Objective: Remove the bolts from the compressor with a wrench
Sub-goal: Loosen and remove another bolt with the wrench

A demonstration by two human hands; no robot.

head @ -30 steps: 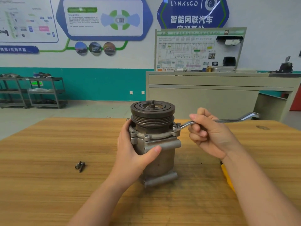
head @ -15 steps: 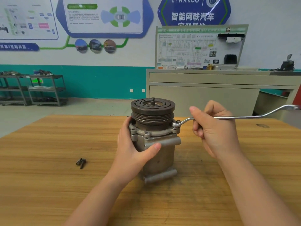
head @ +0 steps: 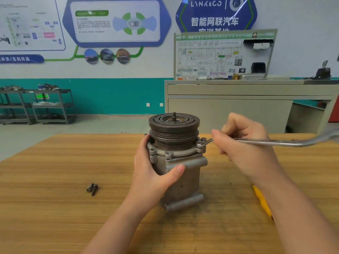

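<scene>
A grey metal compressor with a dark grooved pulley on top stands upright on the wooden table. My left hand grips its body from the left, thumb across the front. My right hand grips the shank of a long silver ring wrench. The wrench's ring end sits over a bolt on the right side of the flange. Another bolt shows at the flange's front. Two loose dark bolts lie on the table to the left.
A yellow-handled tool lies on the table, partly hidden under my right forearm. Beyond the table's far edge stand a beige cabinet with a training board and, far left, metal shelf carts.
The wrench handle has swung toward the right and slightly nearer, its far end now blurred at the frame's right edge. My right hand turned with it. My left hand stays on the compressor.
</scene>
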